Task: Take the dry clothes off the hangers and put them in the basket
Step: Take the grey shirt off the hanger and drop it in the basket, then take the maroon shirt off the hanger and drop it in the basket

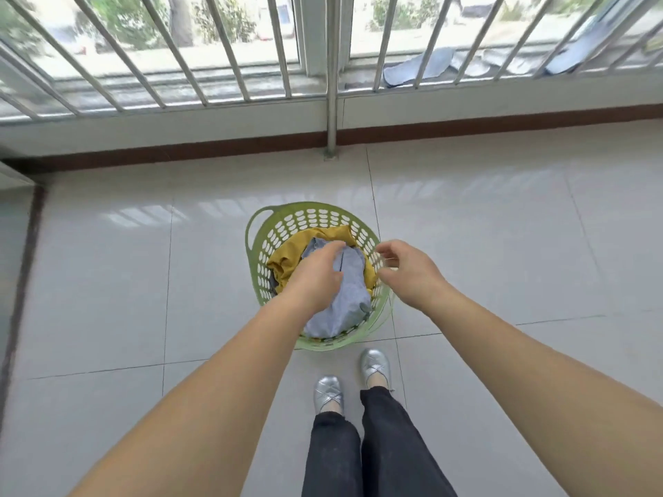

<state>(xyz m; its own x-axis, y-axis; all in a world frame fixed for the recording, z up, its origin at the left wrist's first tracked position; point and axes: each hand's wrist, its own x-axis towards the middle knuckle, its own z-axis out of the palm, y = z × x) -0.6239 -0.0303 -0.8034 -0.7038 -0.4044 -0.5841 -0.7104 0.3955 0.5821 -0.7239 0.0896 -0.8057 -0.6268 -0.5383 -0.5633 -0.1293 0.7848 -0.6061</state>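
Both hands, left (315, 278) and right (409, 270), hover over basketed clothes (349, 299).

Glossy pale tiled floor (502, 245); green perforated basket (262, 245) on it.

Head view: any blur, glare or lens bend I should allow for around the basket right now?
Head view: the railing bars fan out and curve, so the wide lens bends the edges; pale window reflections streak the floor tiles behind the green basket; the right hand is slightly motion-smeared at the fingers, while the left hand and the grey garment read sharp.
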